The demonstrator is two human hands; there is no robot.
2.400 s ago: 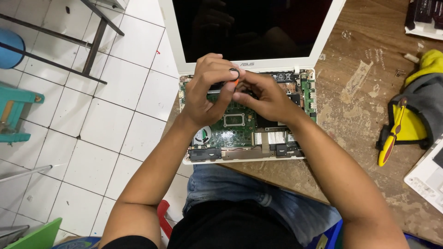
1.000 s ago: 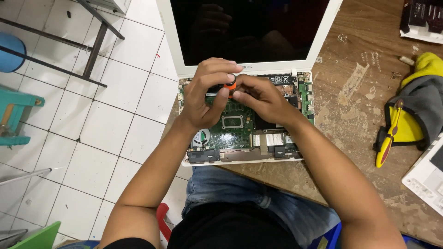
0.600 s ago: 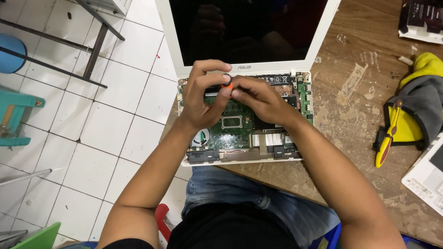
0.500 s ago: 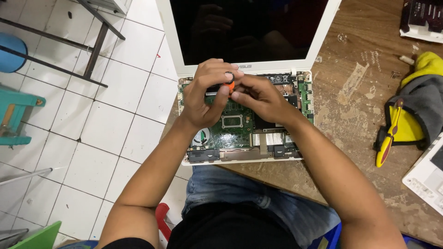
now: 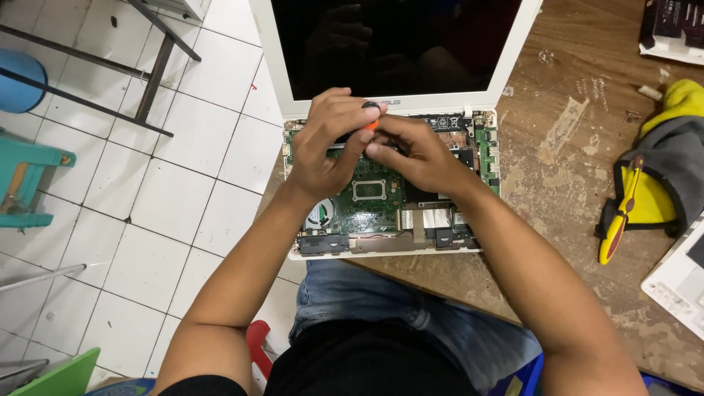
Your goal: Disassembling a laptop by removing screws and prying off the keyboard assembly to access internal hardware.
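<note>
A white laptop lies open on the wooden table with its keyboard cover off and the green circuit board bare. Both hands meet over the board's upper middle. My left hand and my right hand both pinch a small screwdriver with an orange shaft and a black cap, held upright on the board. The tip and the spot it touches are hidden by my fingers. A round fan shows at the board's lower left.
The worn wooden table runs right. On it lie a yellow-handled screwdriver on a yellow and grey cloth, a white panel at the right edge and a dark box top right. White floor tiles, a blue stool and a teal stool are left.
Both hands stay on the small screwdriver over the board. The fingers shift slightly around its cap, which shows, hides and shows again. The laptop has not moved.
</note>
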